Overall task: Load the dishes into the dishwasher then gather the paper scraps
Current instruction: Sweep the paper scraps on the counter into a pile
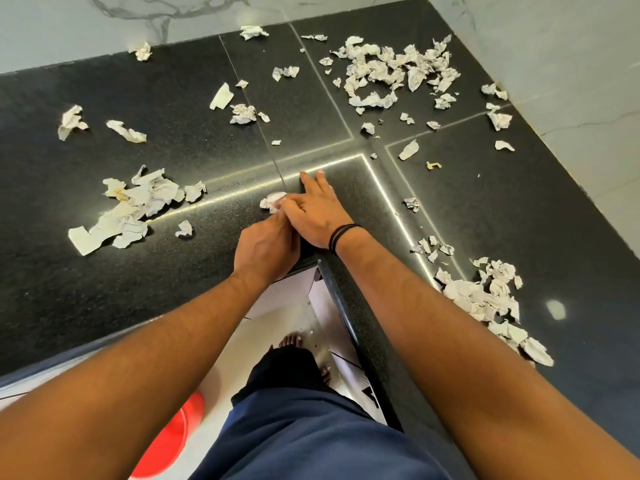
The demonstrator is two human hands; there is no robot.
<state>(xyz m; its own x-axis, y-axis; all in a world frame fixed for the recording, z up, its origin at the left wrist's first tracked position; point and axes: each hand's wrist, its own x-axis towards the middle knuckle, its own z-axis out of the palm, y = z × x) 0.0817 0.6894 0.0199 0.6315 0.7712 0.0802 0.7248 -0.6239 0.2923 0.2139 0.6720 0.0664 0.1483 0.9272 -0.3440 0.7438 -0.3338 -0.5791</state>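
- I have both hands at the inner corner of the counter (173, 271), and I place everything from that corner
- My right hand (317, 211) lies flat just past the corner, fingers straight, holding nothing, its thumb side against a crumpled scrap (273, 201)
- My left hand (266, 247) sits at the corner edge, touching the right; its fingertips are hidden under the right hand, so I cannot tell whether it pinches the scrap or only pushes it
- The scrap lies just beyond the corner, wedged between the two hands
- Risk: if I sweep toward the corner, the scrap can go over the edge to the floor (277, 320), where small bits seem to lie already by my foot
- Risk: a flat right hand gives no hold, so the light scrap may slide out sideways when I lift
- The other scraps are widely spread: a left pile (131, 209) well left of the corner, a far pile (391, 69) near the back wall, a right pile (485, 296) right of the corner close to the edge
- Risk: the right pile sits near my right forearm, and a careless swing could brush bits off the counter
- Risk: single bits near the walls are easy to overlook, and gathering one at a time would leave many behind
- A red bin (166, 441) shows on the floor left of the corner; I judge it a possible target, but dropping from counter height could miss it
- I see no dishes or dishwasher here, so I judge only the paper step is in hand
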